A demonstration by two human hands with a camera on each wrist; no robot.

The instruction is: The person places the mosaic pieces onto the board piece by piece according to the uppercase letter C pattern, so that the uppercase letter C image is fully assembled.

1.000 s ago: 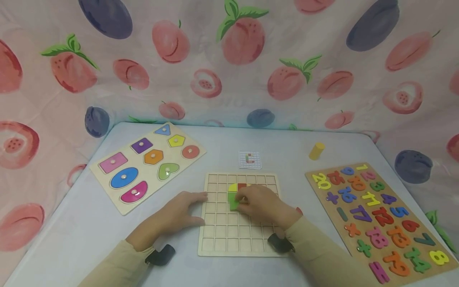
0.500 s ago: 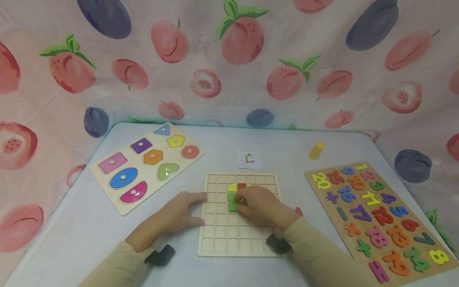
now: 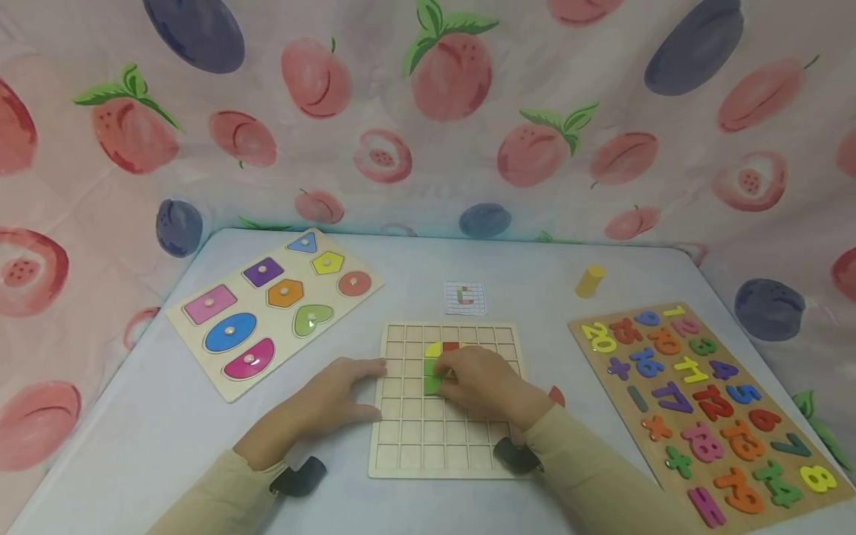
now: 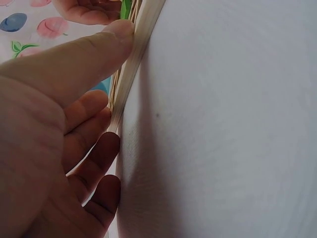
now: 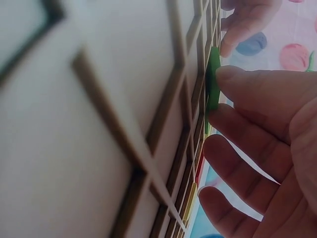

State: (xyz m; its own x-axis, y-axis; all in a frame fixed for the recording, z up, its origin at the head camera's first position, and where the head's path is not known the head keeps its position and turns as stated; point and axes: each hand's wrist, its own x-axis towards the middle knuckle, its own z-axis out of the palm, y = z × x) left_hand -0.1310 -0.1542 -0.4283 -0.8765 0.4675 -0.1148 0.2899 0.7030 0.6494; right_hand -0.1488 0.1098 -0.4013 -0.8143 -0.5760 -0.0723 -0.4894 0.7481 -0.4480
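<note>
A wooden grid board [image 3: 401, 446] lies in the middle of the table. My right hand [image 3: 484, 383] bends over its upper half, thumb and index finger pinching a green block [image 3: 431, 377] at the grid. In the right wrist view the thumb sits on the face of that green block [image 5: 213, 82], the index finger at its end. Directly above it are a yellow piece [image 3: 433, 349] with a rounded corner and a red piece [image 3: 451, 347]. My left hand [image 3: 328, 394] has thumb and fingers spread at the board's left edge [image 4: 131, 69].
A small card [image 3: 466, 298] with a coloured pattern lies behind the board. At left is a shape puzzle [image 3: 234, 364], at right a number puzzle [image 3: 595, 379]. A yellow cylinder [image 3: 591, 281] stands at back right. A red piece [image 3: 556, 396] shows beside the right wrist.
The green block has straightened slightly and lines up with the grid column. My right hand has shifted a little with it; my left hand stays in place.
</note>
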